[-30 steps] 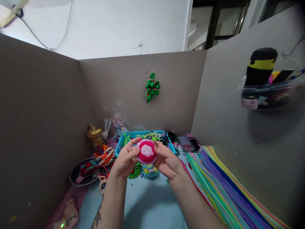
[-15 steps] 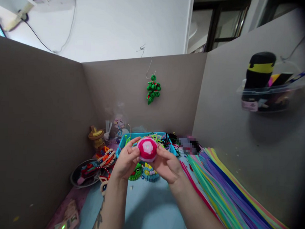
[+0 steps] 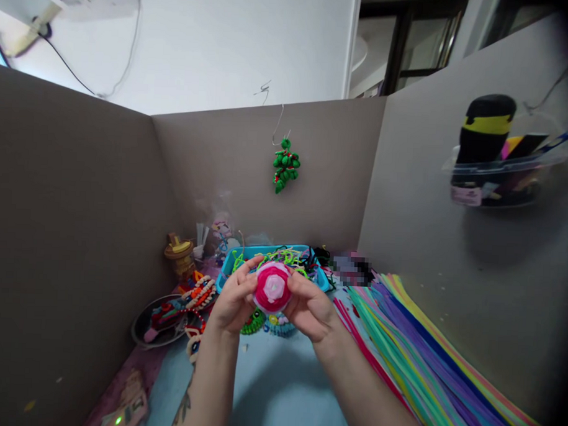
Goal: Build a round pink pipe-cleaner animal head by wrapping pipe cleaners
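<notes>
Both my hands hold a round pink pipe-cleaner ball (image 3: 272, 288) with a paler pink and white centre, above the light blue table. My left hand (image 3: 232, 301) grips its left side, fingers curled around it. My right hand (image 3: 311, 308) grips its right side, thumb on top. Just below the ball lie a green coiled piece (image 3: 250, 323) and a blue and yellow coiled piece (image 3: 279, 323). Behind the ball stands a blue tray (image 3: 226, 267) with green and black pipe-cleaner scraps.
Grey cardboard walls enclose the table on three sides. A green pipe-cleaner ornament (image 3: 285, 166) hangs on the back wall. A fan of coloured pipe cleaners (image 3: 413, 360) covers the right. A dark bowl (image 3: 145, 323) of crafted pieces sits left. A clear tub (image 3: 500, 171) hangs on the right wall.
My hands have lowered the ball slightly and turned it, so its pale centre faces the camera more. The view has barely shifted.
</notes>
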Available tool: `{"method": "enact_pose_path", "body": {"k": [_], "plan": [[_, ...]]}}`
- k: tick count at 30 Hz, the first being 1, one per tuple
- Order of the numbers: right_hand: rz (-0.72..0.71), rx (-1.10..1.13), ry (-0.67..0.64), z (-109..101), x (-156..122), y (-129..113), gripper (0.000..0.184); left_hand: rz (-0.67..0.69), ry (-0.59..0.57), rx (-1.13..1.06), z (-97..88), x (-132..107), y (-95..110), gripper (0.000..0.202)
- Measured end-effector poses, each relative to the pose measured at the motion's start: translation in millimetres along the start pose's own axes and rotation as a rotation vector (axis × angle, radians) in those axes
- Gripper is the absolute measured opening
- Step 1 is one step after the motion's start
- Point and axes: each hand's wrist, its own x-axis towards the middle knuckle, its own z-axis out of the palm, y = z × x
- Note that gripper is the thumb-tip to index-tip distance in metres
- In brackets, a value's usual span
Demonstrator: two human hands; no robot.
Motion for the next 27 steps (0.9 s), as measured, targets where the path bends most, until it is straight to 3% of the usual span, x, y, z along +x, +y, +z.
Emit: {"method": "enact_pose_path", "body": {"k": [4,7,14,19,27], "plan": [[-0.004,-0.173,0.089,1,-3,-5,0.043,-0.019,-0.004,0.055,-2.4,-1,1,0.072],[0.001,-0.235,0.079,1,-4,-7,0.044,-0.036,-0.005,0.116,-2.3,-1,0,0.069],[0.015,-0.252,0.064,-2,-5,-7,0.053,-0.111,-0.074,0.091,-1.8,-1,-3,0.069],[0.069,-0.204,0.016,-2,-5,-7,0.049,-0.114,-0.127,0.007,-3.8,-1,-5,0.069],[0.010,-0.195,0.095,-1,-5,-13,0.046,-0.094,-0.055,0.022,-7.2,2,-11,0.071]]}}
